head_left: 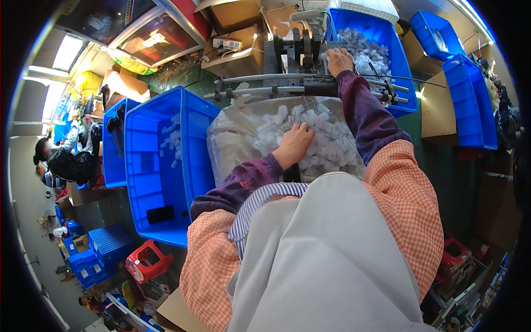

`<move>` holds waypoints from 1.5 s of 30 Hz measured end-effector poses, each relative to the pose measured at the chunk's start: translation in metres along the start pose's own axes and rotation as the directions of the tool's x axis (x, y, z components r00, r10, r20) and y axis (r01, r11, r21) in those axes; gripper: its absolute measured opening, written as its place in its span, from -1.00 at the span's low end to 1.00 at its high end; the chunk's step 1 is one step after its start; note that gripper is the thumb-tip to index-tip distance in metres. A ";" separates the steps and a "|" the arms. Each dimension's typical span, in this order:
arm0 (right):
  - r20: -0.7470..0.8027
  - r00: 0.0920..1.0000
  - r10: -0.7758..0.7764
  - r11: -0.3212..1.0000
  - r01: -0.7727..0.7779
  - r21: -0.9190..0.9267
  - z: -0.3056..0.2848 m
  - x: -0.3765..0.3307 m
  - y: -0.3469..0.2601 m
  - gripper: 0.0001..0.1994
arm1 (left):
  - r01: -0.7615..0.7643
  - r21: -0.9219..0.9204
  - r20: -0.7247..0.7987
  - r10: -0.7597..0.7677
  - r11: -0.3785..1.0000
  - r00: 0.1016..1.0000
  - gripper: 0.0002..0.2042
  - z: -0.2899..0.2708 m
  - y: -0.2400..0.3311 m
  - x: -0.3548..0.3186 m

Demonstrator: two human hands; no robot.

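Observation:
My left hand rests on a heap of small white plastic pieces with thin metal wires among them. Its fingers curl down into the heap, and whatever they grip is hidden. Clear plastic sheeting lies under the heap. Farther forward, my right hand is at the right side of a dark metal machine. Those fingers are bent together against it, and anything held in them is hidden. Metal rods cross in front of the machine, below my right hand.
A blue bin on the left holds some white pieces and a black phone-like slab. Another blue bin, full of greyish-white pieces, stands right of the machine. A red stool is at lower left. Cardboard boxes stand behind. People are at far left.

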State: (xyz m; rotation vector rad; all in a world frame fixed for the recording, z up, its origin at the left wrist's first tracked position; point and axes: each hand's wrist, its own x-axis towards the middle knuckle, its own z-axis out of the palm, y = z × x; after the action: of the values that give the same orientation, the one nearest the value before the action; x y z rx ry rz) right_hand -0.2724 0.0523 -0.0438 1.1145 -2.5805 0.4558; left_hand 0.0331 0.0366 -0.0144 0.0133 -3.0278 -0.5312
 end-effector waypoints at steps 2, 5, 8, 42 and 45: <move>0.022 1.000 0.003 1.000 -0.004 0.025 0.001 0.000 0.001 -0.84 | -0.003 -0.020 -0.009 0.002 1.000 1.000 -0.81 0.002 -0.001 0.001; 0.063 0.998 0.001 0.999 -0.004 0.043 0.000 0.003 0.003 -0.82 | 0.004 -0.049 -0.013 -0.005 0.999 1.000 -0.83 0.003 -0.003 0.004; 0.088 0.996 0.035 0.998 -0.040 0.055 -0.005 0.004 0.000 -0.80 | 0.003 -0.050 -0.017 -0.004 0.999 1.000 -0.85 0.000 -0.004 0.007; 0.141 0.978 0.154 0.988 -0.155 -0.003 -0.014 -0.009 0.016 -0.77 | 0.097 -0.456 -0.242 -0.229 0.884 0.943 -0.92 -0.083 -0.015 0.013; 0.279 0.944 0.176 0.981 -0.143 -0.132 -0.024 0.004 0.028 -0.76 | 0.072 -0.451 -0.265 -0.211 0.889 0.941 -0.91 -0.090 -0.009 0.022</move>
State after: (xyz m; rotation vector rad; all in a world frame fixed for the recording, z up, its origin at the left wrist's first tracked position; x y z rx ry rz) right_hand -0.2925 0.0774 -0.0253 1.0026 -2.9250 0.1912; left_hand 0.0173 -0.0024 0.0683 0.2720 -2.5537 -1.0987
